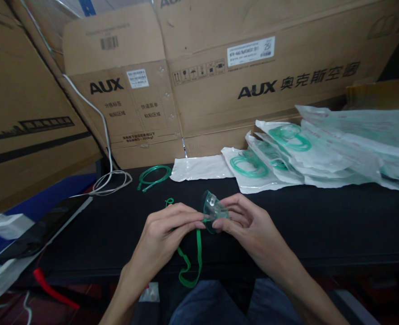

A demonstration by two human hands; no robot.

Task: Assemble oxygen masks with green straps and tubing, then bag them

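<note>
A clear green-tinted plastic mask [213, 208] is held over the black table [321, 216] between both hands. My right hand [243, 221] grips its right side, fingers closed on it. My left hand [172, 225] pinches the mask's left edge where a green elastic strap [190, 266] is attached. The strap hangs down in a loop past the table's front edge, above my lap. A short end of the strap curls up behind my left fingers.
A coiled green tube [153, 177] lies loose at the back of the table beside an empty white pouch [201, 168]. Several sealed pouches with green tubing [287, 153] pile up at the right. Cardboard AUX boxes [219, 76] stand behind. A white cable [113, 180] and a dark tablet [40, 230] lie at the left.
</note>
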